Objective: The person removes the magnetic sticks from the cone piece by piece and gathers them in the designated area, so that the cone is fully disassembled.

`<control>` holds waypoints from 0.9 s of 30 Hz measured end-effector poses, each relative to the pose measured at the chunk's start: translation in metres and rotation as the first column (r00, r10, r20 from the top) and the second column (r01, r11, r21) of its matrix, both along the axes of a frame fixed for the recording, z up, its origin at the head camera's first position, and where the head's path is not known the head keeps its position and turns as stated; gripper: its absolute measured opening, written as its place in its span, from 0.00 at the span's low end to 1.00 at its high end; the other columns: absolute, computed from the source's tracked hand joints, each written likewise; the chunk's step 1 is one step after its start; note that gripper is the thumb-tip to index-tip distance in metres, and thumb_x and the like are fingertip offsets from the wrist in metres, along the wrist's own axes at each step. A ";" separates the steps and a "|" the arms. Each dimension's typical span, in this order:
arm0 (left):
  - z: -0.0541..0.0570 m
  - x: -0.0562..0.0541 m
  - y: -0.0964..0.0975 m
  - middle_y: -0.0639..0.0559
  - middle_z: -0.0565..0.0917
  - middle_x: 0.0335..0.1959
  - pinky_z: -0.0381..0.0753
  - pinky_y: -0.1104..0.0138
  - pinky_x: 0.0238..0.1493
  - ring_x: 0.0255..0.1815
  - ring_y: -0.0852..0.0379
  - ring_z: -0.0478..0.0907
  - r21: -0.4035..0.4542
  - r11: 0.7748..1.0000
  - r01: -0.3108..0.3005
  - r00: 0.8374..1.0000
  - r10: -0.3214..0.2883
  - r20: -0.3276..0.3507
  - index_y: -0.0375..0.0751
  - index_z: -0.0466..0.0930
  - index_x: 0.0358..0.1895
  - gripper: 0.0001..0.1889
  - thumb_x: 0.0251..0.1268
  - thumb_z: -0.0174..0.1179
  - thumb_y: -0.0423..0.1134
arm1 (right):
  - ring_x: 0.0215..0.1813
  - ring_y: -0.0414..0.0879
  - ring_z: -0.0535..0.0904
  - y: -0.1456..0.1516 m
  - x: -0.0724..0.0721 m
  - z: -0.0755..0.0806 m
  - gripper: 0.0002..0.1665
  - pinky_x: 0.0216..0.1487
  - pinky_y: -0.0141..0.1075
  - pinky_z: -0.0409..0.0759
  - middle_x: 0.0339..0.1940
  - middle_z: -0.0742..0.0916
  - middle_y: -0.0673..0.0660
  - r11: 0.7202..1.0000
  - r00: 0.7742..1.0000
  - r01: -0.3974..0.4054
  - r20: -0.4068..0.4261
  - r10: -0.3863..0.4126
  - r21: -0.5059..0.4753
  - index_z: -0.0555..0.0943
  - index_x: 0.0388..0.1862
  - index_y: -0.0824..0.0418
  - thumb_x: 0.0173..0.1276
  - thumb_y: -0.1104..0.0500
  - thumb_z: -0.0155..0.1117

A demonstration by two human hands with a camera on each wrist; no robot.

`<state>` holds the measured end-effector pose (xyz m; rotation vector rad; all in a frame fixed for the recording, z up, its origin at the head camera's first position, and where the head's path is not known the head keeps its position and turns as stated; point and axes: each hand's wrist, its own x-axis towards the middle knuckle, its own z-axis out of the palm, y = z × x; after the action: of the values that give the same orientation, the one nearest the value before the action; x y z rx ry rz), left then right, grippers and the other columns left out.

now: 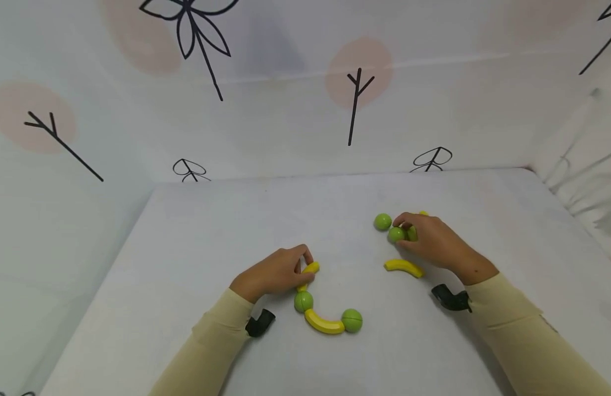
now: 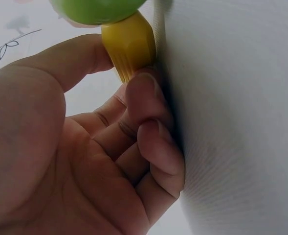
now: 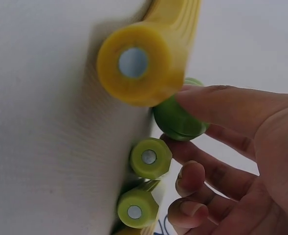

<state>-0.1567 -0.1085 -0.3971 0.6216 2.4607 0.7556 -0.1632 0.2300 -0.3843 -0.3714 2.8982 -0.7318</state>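
In the head view my left hand (image 1: 278, 270) pinches a curved yellow magnetic stick (image 1: 313, 267) between thumb and fingers. Its lower end meets a green ball (image 1: 303, 301), followed by another curved yellow stick (image 1: 325, 323) and a second green ball (image 1: 352, 320), making a bent chain. The left wrist view shows the yellow stick's ribbed end (image 2: 129, 46) against green. To the right, my right hand (image 1: 436, 242) holds a green ball (image 3: 178, 117) between thumb and fingertips. A loose yellow stick (image 1: 403, 267) lies just nearer me, a silvery disc in its end.
Another green ball (image 1: 382, 221) lies left of my right fingertips. Beside that hand in the right wrist view are green sticks (image 3: 156, 169) with metal-tipped ends. A yellow tip (image 1: 423, 213) shows behind the hand. White cloth (image 1: 226, 220) covers the table; a patterned sheet (image 1: 285, 121) hangs behind.
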 end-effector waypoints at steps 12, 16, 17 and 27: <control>0.000 -0.001 0.000 0.55 0.74 0.24 0.70 0.70 0.29 0.24 0.61 0.69 0.003 1.000 0.002 1.000 -0.002 -0.011 0.48 0.75 0.50 0.12 0.69 0.63 0.43 | 0.52 0.56 0.78 -0.001 0.001 0.001 0.25 0.55 0.55 0.77 0.52 0.84 0.63 1.000 1.000 -0.002 -0.028 0.002 0.014 0.78 0.59 0.64 0.63 0.63 0.72; -0.001 -0.001 0.000 0.55 0.74 0.24 0.69 0.69 0.28 0.23 0.61 0.69 0.009 1.000 -0.001 1.000 0.001 -0.008 0.48 0.75 0.50 0.12 0.69 0.63 0.44 | 0.54 0.58 0.79 -0.002 0.001 0.003 0.24 0.56 0.56 0.77 0.53 0.84 0.64 1.000 1.000 0.012 -0.021 -0.011 0.015 0.79 0.58 0.64 0.64 0.62 0.72; 0.000 0.000 0.001 0.56 0.74 0.24 0.69 0.70 0.28 0.23 0.61 0.69 0.008 1.000 -0.002 1.000 0.002 -0.010 0.48 0.75 0.50 0.12 0.69 0.63 0.44 | 0.54 0.58 0.79 -0.002 0.001 0.003 0.24 0.56 0.56 0.78 0.52 0.84 0.64 1.000 1.000 0.012 -0.021 -0.012 0.017 0.79 0.58 0.64 0.64 0.62 0.72; 0.002 0.001 0.000 0.55 0.75 0.23 0.70 0.69 0.26 0.22 0.60 0.69 -0.006 1.000 -0.025 1.000 0.025 -0.009 0.49 0.75 0.50 0.14 0.69 0.63 0.50 | 0.54 0.59 0.80 -0.003 0.002 0.006 0.25 0.55 0.56 0.78 0.52 0.84 0.64 0.999 0.999 0.018 -0.028 -0.017 0.034 0.78 0.59 0.64 0.65 0.61 0.72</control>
<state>-0.1554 -0.1080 -0.3951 0.5943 2.4827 0.7563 -0.1613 0.2272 -0.3786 -0.3558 2.9389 -0.6844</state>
